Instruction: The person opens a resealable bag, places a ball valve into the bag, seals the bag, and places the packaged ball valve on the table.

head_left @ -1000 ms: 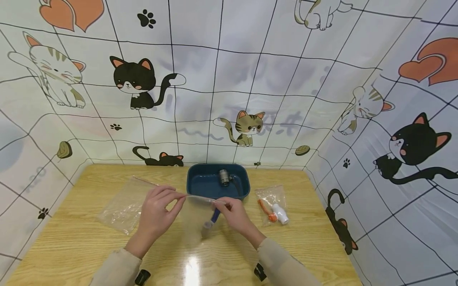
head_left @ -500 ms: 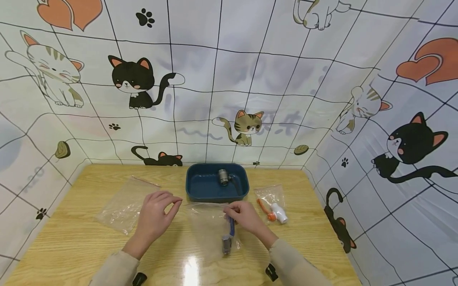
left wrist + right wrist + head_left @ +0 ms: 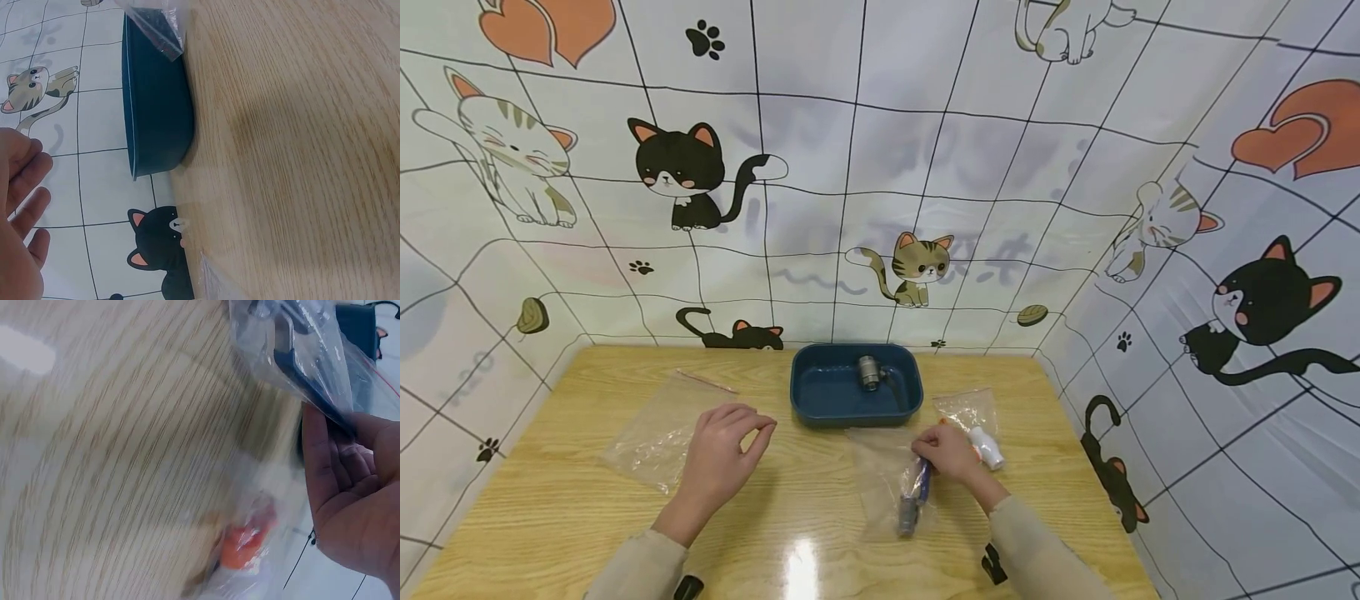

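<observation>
My right hand (image 3: 951, 452) pinches the edge of a clear zip bag (image 3: 876, 479). Inside that bag is a grey metal valve with a blue handle (image 3: 907, 515); in the right wrist view the handle (image 3: 306, 381) runs up to the fingertips through the plastic. My left hand (image 3: 724, 454) hovers over the table with thumb and fingers loosely bent, holding nothing. Left of it lies a flat clear zip bag (image 3: 647, 433). Beyond the right hand sits another clear bag with a white fitting (image 3: 985, 448) and an orange part (image 3: 244, 540), partly hidden by the hand in the head view.
A dark blue tray (image 3: 820, 417) stands at the back of the wooden table (image 3: 760, 550), against the cat-print cloth wall (image 3: 820, 150). In the tray lies a metal fitting (image 3: 869, 373) with a dark handle.
My left fingers have let go of the bag's edge. My right hand has carried the bag with the valve to the right and lower, toward the bag with the white fitting.
</observation>
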`<action>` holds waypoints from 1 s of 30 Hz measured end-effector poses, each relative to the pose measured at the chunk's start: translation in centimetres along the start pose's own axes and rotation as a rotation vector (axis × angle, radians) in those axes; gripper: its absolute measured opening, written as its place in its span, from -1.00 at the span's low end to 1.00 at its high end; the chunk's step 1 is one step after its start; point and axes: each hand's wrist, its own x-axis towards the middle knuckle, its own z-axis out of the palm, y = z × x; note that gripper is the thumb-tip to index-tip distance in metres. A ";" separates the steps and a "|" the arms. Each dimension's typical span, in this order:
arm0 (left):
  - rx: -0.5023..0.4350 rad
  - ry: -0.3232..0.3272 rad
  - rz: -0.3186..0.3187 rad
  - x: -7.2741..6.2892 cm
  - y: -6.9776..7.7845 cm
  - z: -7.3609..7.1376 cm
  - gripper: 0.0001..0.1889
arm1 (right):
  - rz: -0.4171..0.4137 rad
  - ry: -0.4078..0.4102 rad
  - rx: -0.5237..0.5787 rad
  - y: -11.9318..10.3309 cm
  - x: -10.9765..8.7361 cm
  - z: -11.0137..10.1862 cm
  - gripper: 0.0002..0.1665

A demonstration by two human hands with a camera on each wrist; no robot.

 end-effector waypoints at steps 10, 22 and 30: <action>0.000 -0.019 -0.004 -0.4 0.0 0.1 -0.96 | 0.096 0.103 -0.144 0.7 0.4 0.6 -0.44; 0.008 -0.048 -0.032 -1.2 -0.1 0.5 -0.93 | 0.197 0.045 -0.318 0.2 0.3 1.4 -0.47; 0.021 -0.079 -0.050 -1.5 -0.4 0.6 -0.93 | 0.184 0.079 -0.314 0.2 0.5 1.0 -0.61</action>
